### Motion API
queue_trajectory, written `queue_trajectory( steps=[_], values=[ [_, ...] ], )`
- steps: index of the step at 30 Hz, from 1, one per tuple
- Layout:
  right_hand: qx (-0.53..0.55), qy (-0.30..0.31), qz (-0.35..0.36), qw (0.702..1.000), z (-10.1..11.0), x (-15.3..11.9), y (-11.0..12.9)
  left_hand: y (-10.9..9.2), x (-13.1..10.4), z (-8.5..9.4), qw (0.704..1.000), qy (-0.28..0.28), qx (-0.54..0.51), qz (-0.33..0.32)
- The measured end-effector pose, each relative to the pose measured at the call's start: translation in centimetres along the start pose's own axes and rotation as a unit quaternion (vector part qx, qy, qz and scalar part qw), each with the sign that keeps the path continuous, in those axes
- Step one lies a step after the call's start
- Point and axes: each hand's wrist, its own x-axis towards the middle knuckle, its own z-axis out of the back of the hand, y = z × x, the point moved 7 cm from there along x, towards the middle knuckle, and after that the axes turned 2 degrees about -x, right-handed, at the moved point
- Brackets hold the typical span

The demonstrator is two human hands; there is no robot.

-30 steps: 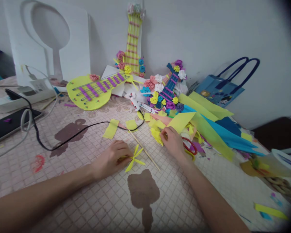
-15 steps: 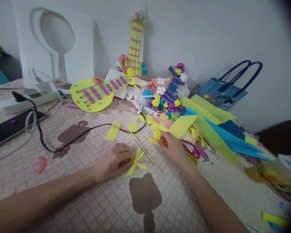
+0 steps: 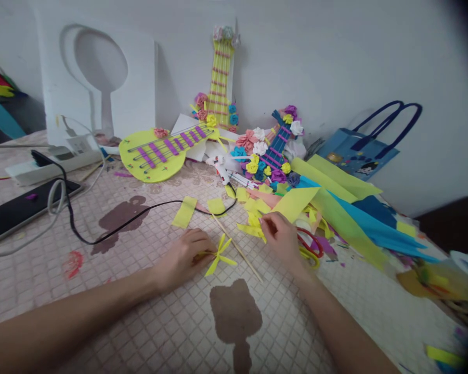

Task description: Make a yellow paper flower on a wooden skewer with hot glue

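Note:
My left hand (image 3: 189,254) is closed in a pinch on a yellow paper flower (image 3: 219,256), whose narrow petals spread out past the fingertips above the table. Just right of the flower, a thin wooden stick (image 3: 237,248) lies slantwise on the cloth. My right hand (image 3: 280,236) has its fingers curled together beside a heap of yellow paper scraps (image 3: 252,223); whatever is between the fingertips is too small or hidden to make out. Close by that wrist, scissors with red and yellow handles (image 3: 311,243) lie partly covered by paper.
Behind the hands lie a white glue gun (image 3: 219,169) with a black cord and a yellow paper guitar (image 3: 152,158). A flowered blue guitar (image 3: 277,148) leans further right, near long paper sheets (image 3: 347,223) and a blue bag (image 3: 354,150). At left are a phone (image 3: 27,210) and a power strip (image 3: 54,165).
My right hand has drawn slightly right from the yellow scraps, its fingers more curled. My left hand keeps hold of the paper flower almost in place. The view has shifted a little.

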Motion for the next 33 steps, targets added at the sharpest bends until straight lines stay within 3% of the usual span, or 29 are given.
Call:
queue_trajectory(
  steps=[3,7,10,20,27,33],
  values=[
    [0.046,0.036,0.010,0.998,-0.9,-0.7,2.4,0.1,0.0,0.3,1.000,-0.012,0.017,0.007],
    [0.115,0.156,0.065,0.979,-3.2,-2.1,6.3,-0.3,-0.1,0.6,0.998,-0.018,0.054,0.002],
    [0.117,0.162,0.096,0.975,-3.8,-2.6,7.8,-0.7,-0.3,0.5,0.996,-0.011,0.088,-0.005],
    [0.078,0.161,0.119,0.977,-4.4,-2.9,8.2,-0.9,-0.1,0.1,0.991,0.008,0.135,0.001],
    [0.049,0.216,0.127,0.967,-5.6,-3.6,8.5,-0.7,-0.2,-0.2,0.991,0.015,0.133,-0.003],
    [0.048,0.208,0.130,0.968,-5.5,-3.5,8.6,-0.7,-0.2,-0.4,0.990,0.021,0.142,-0.005]
  ],
)
